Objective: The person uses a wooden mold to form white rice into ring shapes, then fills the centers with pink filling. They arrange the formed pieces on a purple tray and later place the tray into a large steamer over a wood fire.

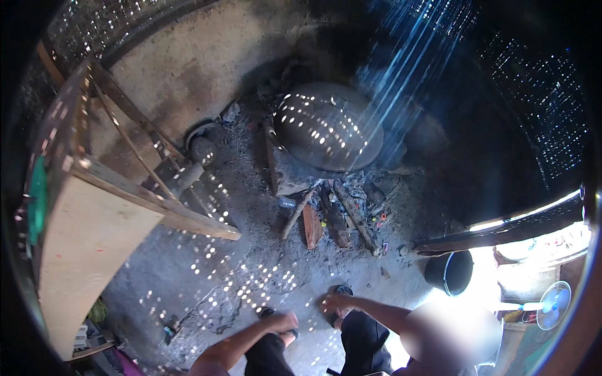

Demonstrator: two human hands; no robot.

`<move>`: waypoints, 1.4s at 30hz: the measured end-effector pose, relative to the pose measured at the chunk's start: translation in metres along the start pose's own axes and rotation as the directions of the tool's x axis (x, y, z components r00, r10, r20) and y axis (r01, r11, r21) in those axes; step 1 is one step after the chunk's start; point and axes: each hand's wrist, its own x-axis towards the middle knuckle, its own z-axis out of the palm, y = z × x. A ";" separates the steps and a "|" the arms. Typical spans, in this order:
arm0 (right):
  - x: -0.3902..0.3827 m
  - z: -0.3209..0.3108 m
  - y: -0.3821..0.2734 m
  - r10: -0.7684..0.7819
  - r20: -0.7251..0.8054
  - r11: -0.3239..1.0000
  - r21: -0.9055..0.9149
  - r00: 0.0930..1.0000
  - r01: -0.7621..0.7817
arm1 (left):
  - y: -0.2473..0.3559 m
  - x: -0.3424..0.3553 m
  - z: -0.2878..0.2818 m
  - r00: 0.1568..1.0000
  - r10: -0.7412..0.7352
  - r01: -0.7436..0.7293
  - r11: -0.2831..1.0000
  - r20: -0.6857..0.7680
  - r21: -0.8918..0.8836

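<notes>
Both grips are empty, fingers slack: left grip (282, 323), right grip (332, 302). The firewood sticks (338, 219) lie straight ahead of them, long axes running away towards the pan (329, 125). My right grip is nearer.

Hidden and cut-off parts at the fire place

The wooden table (94, 232) is cut by the left edge, the fan (554, 304) by the right rim; the dark pan (329, 125) hides the fire under it, and the small bits near the firewood (342, 219) are too small to tell.
</notes>
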 end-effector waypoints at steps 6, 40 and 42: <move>0.245 -0.106 0.077 0.208 -0.847 0.954 0.066 0.489 -0.293 | -0.155 0.129 -0.189 0.528 -0.252 0.729 0.623 -0.811 0.282; 0.184 -0.356 0.249 -0.009 -0.987 0.937 -0.064 0.159 -0.343 | -0.140 0.331 -0.265 0.359 -0.333 -0.235 0.872 -0.872 -0.430; 0.161 -0.332 0.281 -0.079 -0.920 0.920 -0.215 0.384 -0.327 | -0.144 0.357 -0.259 0.158 -0.252 -0.309 0.905 -0.955 -0.291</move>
